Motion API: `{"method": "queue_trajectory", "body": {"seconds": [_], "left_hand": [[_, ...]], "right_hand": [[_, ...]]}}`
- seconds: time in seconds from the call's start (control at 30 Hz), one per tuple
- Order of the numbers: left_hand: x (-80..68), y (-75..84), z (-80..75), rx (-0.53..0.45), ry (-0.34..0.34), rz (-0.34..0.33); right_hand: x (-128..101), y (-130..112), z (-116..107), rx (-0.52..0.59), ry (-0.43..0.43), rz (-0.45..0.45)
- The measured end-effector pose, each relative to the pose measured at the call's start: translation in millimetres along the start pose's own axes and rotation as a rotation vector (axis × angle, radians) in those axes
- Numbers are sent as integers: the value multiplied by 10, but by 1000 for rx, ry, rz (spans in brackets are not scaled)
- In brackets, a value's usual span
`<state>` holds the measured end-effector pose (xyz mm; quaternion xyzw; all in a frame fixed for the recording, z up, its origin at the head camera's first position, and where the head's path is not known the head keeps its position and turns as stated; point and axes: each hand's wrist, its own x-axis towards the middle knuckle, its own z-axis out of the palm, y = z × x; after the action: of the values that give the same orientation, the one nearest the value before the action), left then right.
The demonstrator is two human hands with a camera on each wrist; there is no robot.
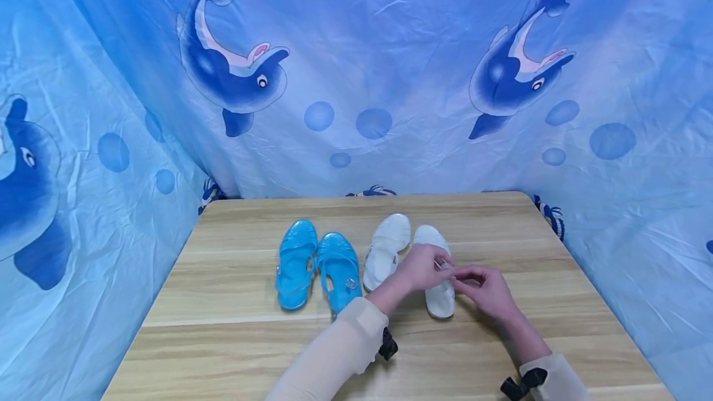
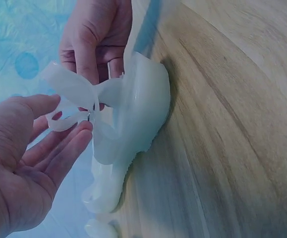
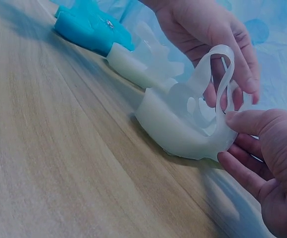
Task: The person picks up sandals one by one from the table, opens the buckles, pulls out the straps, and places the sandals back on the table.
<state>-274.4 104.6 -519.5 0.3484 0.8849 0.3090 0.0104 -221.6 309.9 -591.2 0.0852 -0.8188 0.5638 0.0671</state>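
Note:
On the wooden table stands a white sandal (image 1: 441,302), sole down, with both hands at its straps. My left hand (image 1: 424,268) reaches over it from the left and pinches the loose end of the ankle strap (image 2: 64,82). A small metal buckle (image 2: 89,116) shows between the fingertips in the left wrist view. From the right side, my right hand (image 1: 491,293) pinches the strap near the buckle, thumb on top in the right wrist view. The strap forms a raised loop (image 3: 222,52) above the sole. Its other white sandal (image 1: 388,243) rests to the left.
Left of the white pair sit two blue sandals, one (image 1: 296,265) farther left and one (image 1: 338,271) with a round ornament, partly behind the left sleeve. A blue curtain (image 1: 345,67) with dolphins hangs behind the wooden table (image 1: 223,302).

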Motion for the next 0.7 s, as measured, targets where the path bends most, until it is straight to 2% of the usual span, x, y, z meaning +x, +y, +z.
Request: {"method": "queue_trajectory", "body": {"seconds": [0.2,0.5,0.7], "left_hand": [[-12,16,-20,-12,-16,-17],[-37,-11,-17,-169,-14,-67],[-32,37,-11,-62,-6,-60]], "right_hand": [[4,-6,4,12,-12,-30],[3,4,5,10,8,-16],[6,-6,7,-25,30,-20]]}}
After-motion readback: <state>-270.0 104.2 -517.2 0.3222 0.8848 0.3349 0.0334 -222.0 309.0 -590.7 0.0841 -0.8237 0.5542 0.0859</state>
